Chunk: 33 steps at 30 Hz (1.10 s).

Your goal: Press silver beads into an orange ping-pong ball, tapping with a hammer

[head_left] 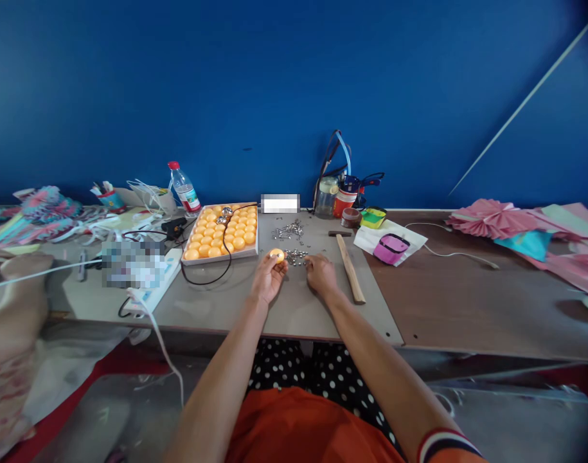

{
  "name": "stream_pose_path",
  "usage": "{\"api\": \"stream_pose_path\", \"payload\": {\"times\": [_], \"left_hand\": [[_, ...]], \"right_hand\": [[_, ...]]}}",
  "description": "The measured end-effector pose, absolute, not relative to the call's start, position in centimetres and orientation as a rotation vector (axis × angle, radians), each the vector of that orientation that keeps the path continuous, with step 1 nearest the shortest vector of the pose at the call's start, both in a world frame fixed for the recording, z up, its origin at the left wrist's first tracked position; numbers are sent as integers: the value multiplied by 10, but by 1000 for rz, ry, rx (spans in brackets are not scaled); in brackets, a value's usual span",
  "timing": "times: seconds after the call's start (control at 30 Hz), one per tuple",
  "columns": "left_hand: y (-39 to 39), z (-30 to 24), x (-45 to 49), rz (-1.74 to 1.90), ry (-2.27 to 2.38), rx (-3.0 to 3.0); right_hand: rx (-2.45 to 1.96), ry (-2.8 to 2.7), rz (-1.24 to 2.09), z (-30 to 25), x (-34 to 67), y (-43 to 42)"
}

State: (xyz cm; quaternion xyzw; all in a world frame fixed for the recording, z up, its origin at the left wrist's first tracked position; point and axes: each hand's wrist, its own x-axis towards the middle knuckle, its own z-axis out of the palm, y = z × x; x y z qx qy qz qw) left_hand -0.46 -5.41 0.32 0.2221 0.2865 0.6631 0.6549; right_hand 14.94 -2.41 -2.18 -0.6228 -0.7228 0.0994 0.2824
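Note:
My left hand [268, 279] pinches an orange ball [278, 254], which looks like a ping-pong ball, above the grey work surface. My right hand [321, 272] is closed, its fingertips at the right edge of a small pile of shiny metal parts [295, 258]; whatever its fingers hold is too small to make out. A second pile of small metal pieces [288, 229] lies farther back. Left of my hands, a shallow box [218, 257] holds rows of similar orange balls [204, 240], with a dark cord and a shiny metal object lying across them.
A wooden-handled hammer [350, 267] lies right of my right hand. Behind it are a jar [326, 198], a red cup [346, 200] and a pink pouch [391, 248]. A bottle [184, 188] and power strip [151, 289] stand left. Another person's arm [21, 302] rests far left.

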Motion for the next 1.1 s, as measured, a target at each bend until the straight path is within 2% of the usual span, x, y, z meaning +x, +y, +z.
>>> {"api": "stream_pose_path", "payload": {"times": [0.27, 0.4, 0.67, 0.9, 1.1], "left_hand": [[-55, 3, -1, 1478, 678, 556], [-56, 3, -1, 1476, 682, 549], [-55, 1, -3, 1482, 652, 526], [-55, -1, -3, 1482, 627, 510], [-55, 0, -2, 1460, 681, 526]], "right_hand": [[-1629, -1929, 277, -18, 148, -22], [-1558, -1686, 377, -16, 147, -20], [-1143, -1245, 990, -7, 136, -24], [-859, -981, 1333, -11, 137, -24], [-818, -919, 1485, -7, 140, -28]]}}
